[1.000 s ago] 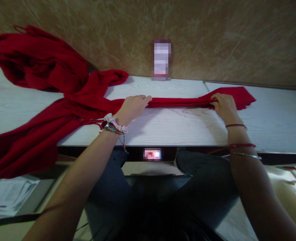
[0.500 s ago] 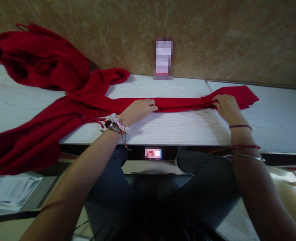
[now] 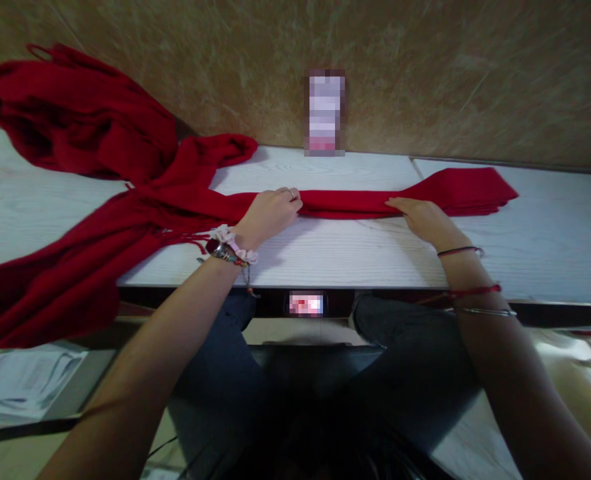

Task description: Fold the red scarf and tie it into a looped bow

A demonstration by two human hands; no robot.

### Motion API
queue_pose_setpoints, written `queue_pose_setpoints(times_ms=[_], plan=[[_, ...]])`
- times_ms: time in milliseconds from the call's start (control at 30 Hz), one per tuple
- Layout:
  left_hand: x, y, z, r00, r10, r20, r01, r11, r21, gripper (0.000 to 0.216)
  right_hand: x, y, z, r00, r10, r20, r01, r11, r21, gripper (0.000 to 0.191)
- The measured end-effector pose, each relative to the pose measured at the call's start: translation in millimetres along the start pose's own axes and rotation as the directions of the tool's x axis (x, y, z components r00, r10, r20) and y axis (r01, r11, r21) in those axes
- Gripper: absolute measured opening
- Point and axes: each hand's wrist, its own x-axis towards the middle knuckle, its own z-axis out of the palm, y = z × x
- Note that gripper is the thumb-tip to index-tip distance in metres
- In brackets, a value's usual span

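Note:
A long red scarf (image 3: 345, 205), folded into a narrow strip, lies across the white wood-grain table (image 3: 325, 253). My left hand (image 3: 271, 212) is closed on the strip left of its middle, the fingers curled over the cloth. Farther right, my right hand (image 3: 423, 219) rests on the strip with its fingers stretched out and pointing left. Beyond that hand the scarf fans out into a wider layered end. At the left, the strip meets a loose heap of red fabric (image 3: 90, 127) with fringes; where one piece ends and another starts is unclear.
A blurred-out upright card or phone (image 3: 325, 113) stands by the brown marbled wall (image 3: 450, 80). Below the table's front edge is a small lit screen (image 3: 306, 304). Papers (image 3: 20, 380) lie in a box at lower left. Part of the red fabric hangs over the front edge.
My right hand has slid left along the scarf and its fingers have straightened. My left hand has shifted slightly left. The strip under the right hand looks smoother, its fringe no longer showing there.

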Motion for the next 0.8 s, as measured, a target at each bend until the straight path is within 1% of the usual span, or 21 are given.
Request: queue_pose_setpoints(times_ms=[67,200,267,400,533,633,800], plan=[[-1,0,-3,1.0,-0.01,0.021,0.01,1.0,0.007,0.024,-1,2,-1,1.0,0.001,-0.008,-0.001,1.0,0.01,0.058],[-6,-1,-10,0.994,0.069,0.09,-0.066,0.997,-0.026,0.026,-3,3,-3,1.0,0.002,0.0,-0.002,1.0,0.017,0.06],[-8,-3,-13,0.987,0.08,0.14,-0.075,0.996,-0.042,0.026,-2,3,-4,1.0,0.001,0.014,-0.001,1.0,0.024,0.061],[-17,-16,-18,0.972,0.015,0.233,-0.006,0.999,-0.039,0.027,-2,5,-5,0.999,0.012,0.042,-0.014,0.999,0.033,0.062],[-30,-35,-20,0.954,-0.054,0.294,0.072,0.996,-0.051,0.026,-2,7,-6,0.998,0.036,0.057,-0.038,0.999,0.034,0.062],[-43,-46,-23,0.936,-0.098,0.337,0.109,0.994,-0.013,0.026,0,7,-8,0.996,0.04,0.079,-0.041,0.999,0.018,0.062],[-68,-62,-25,0.934,-0.128,0.335,0.122,0.992,0.041,0.028,5,8,-11,0.99,0.048,0.131,-0.045,0.999,-0.023,0.062]])
